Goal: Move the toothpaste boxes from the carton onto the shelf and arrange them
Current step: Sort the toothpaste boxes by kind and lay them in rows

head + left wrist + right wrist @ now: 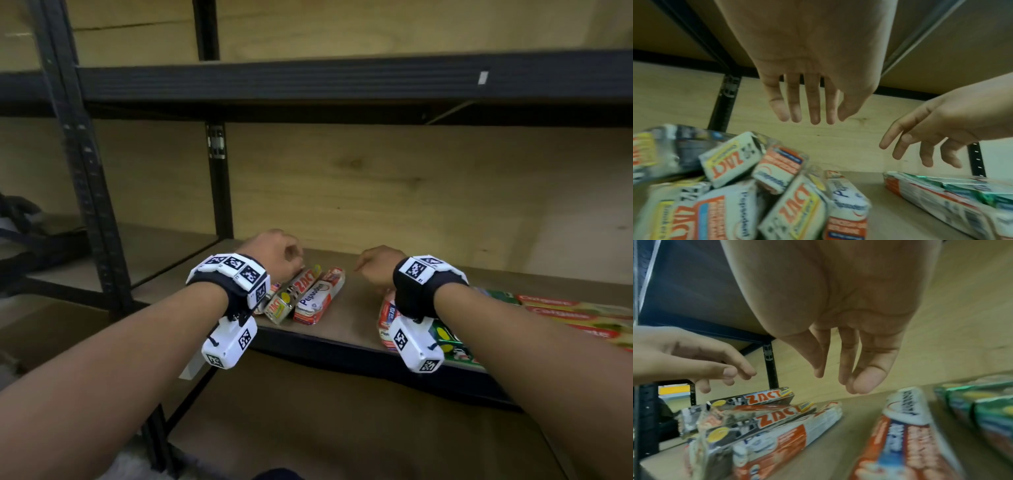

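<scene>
On the brown shelf board point(356, 308) lies a loose heap of toothpaste boxes, among them a Zact box point(291, 296) and a white and red Pepsodent box point(317, 298). My left hand point(274, 255) hovers just above the heap with straight fingers point(812, 105) and holds nothing. My right hand point(376, 265) hangs over bare board between the heap and a second Pepsodent box point(906, 426), its fingers point(846, 361) relaxed and empty. Green and red boxes point(575, 315) lie in a row at the right. No carton is in view.
A black upright post point(219, 178) stands at the back left of the bay, and a black beam point(308, 82) of the upper shelf runs overhead. A plywood back wall point(411, 192) closes the bay. A lower shelf board point(342, 428) sits beneath.
</scene>
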{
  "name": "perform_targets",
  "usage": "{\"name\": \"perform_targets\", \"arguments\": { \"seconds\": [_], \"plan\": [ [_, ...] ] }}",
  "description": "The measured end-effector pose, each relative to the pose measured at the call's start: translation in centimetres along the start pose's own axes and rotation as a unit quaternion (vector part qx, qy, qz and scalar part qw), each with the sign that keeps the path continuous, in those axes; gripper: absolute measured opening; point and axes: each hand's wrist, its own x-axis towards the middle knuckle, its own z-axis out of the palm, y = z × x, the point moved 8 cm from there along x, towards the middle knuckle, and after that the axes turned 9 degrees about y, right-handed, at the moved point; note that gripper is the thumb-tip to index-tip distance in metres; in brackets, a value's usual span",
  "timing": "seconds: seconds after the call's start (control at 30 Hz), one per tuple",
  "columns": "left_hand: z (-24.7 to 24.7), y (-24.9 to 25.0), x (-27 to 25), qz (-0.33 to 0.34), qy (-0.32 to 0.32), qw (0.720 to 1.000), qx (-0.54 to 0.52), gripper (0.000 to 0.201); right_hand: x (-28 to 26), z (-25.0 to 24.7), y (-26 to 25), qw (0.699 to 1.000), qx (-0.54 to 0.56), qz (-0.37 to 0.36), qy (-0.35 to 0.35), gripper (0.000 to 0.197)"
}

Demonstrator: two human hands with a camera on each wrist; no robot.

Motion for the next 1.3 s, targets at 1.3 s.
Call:
{"name": "perform_targets", "arguments": {
  "seconds": [1.3],
  "plan": [
    [7.7,7.3,-5.0,0.162,-0.18,0.969,-0.05,0.046,0.9,-3.9,6.4,0.993,-0.083,-0.002,0.089,0.042]
  ]
}}
